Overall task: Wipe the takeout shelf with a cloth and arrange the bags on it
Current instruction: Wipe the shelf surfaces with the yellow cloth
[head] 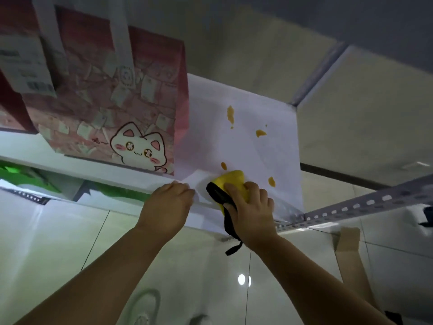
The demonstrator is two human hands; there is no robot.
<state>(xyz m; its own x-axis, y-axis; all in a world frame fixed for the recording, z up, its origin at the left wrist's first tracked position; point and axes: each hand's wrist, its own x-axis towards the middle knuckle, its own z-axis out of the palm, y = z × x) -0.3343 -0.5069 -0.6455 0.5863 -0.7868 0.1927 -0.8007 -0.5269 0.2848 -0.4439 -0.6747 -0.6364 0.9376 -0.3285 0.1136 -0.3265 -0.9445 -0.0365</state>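
While my right hand [251, 207] clamps the yellow cloth [230, 184] on the shelf [246, 146] beside the cat bag [112, 102], my left hand [168, 202] presses the shelf edge, fingers curled. Wiping is underway; next, sweep over the orange spots [260, 133] beyond the bag.

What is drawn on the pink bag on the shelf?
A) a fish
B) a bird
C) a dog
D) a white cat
D: the pink bag standing on the shelf shows a white cartoon cat with pink ears near its bottom corner.
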